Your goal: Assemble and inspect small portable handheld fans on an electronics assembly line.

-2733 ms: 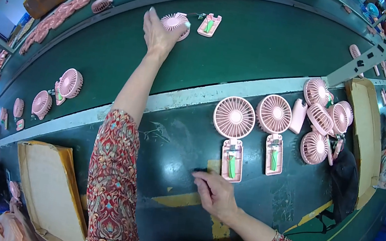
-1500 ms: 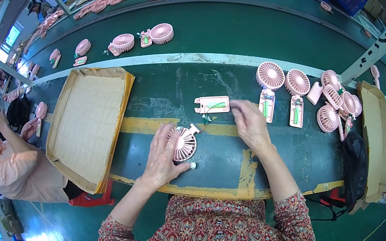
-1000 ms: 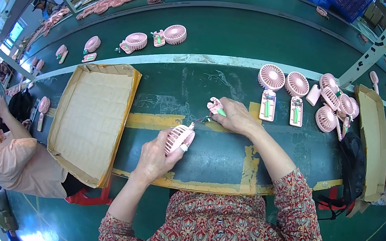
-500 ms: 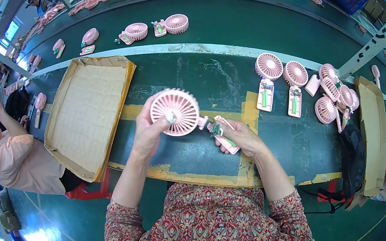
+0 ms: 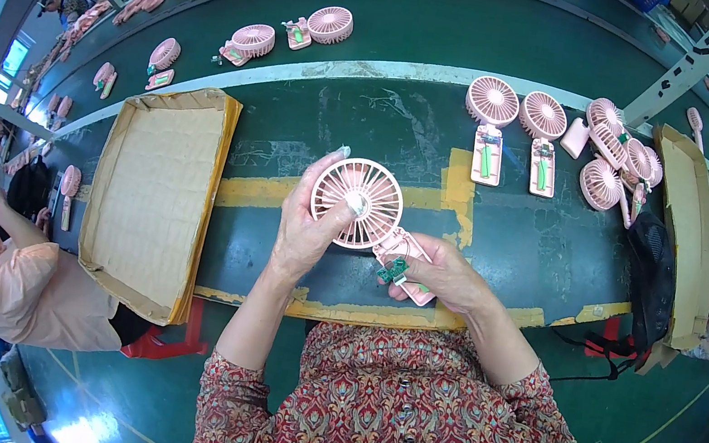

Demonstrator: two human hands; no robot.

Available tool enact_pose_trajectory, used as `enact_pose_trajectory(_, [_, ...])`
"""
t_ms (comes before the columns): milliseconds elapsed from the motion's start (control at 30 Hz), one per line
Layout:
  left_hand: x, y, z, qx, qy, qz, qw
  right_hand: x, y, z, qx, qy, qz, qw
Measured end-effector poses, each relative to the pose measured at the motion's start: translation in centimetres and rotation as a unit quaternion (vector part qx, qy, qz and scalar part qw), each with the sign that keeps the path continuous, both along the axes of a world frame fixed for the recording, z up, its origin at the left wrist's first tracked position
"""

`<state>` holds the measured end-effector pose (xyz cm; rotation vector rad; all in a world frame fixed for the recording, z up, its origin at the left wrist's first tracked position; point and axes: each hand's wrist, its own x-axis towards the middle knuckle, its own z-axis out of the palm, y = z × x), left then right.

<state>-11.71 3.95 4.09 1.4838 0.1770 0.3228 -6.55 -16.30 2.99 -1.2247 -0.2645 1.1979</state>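
Note:
My left hand (image 5: 310, 224) is closed round the round, slotted head of a pink handheld fan (image 5: 368, 189), its thumb lying on the hub. In my right hand (image 5: 447, 277) is the same fan's opened handle shell (image 5: 410, 294), pinched between thumb and fingers. A small green circuit board (image 5: 392, 271) hangs out of the shell beside my right thumb. Head and handle meet at an angle just above the workbench (image 5: 318, 280). Beyond my right hand lie two more opened fans, a near one (image 5: 492, 105) and its neighbour (image 5: 543, 117), each showing a green part inside the handle.
A shallow cardboard tray (image 5: 217, 201) stands on the left. At right are piled pink fans (image 5: 600, 183), a black bag (image 5: 648, 265) and another cardboard tray (image 5: 677, 242). More fans lie on the green conveyor (image 5: 421, 21). A co-worker in a pale top (image 5: 42, 285) sits at left.
The fan head has shifted right and turned in my left hand. My right hand has brought the handle shell close against it, and the circuit board now hangs lower.

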Motion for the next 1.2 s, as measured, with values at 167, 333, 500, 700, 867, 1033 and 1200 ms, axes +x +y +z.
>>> enact_pose_trajectory(167, [-0.1,-0.1,0.3,-0.013,0.016,-0.007,1.000,-0.4,-0.1,0.6,-0.004,-0.058,0.013,0.998])
enact_pose_trajectory(333, [0.3,0.0,0.1,0.000,0.028,-0.028,0.999,-0.7,0.5,0.2,0.004,-0.094,-0.018,0.995])
enact_pose_trajectory(500, [0.8,0.1,0.3,-0.032,0.033,-0.032,0.998,-0.8,0.8,0.3,-0.011,-0.155,-0.052,0.986])
enact_pose_trajectory(700, [0.3,-1.3,0.0,0.357,-0.086,0.057,0.928,1.2,1.7,-3.2,-0.063,-0.064,-0.158,0.983])
enact_pose_trajectory(867, [-0.1,-3.2,-1.7,0.421,-0.113,-0.004,0.900,1.7,2.2,-3.4,-0.053,-0.056,-0.168,0.983])
enact_pose_trajectory(1033, [0.5,-3.3,-2.8,0.422,-0.092,-0.011,0.902,1.8,2.0,-3.7,-0.078,-0.042,-0.144,0.986])
enact_pose_trajectory(1200, [0.6,-3.3,-2.4,0.432,-0.086,-0.037,0.897,1.7,2.1,-3.6,-0.084,-0.050,-0.144,0.985])
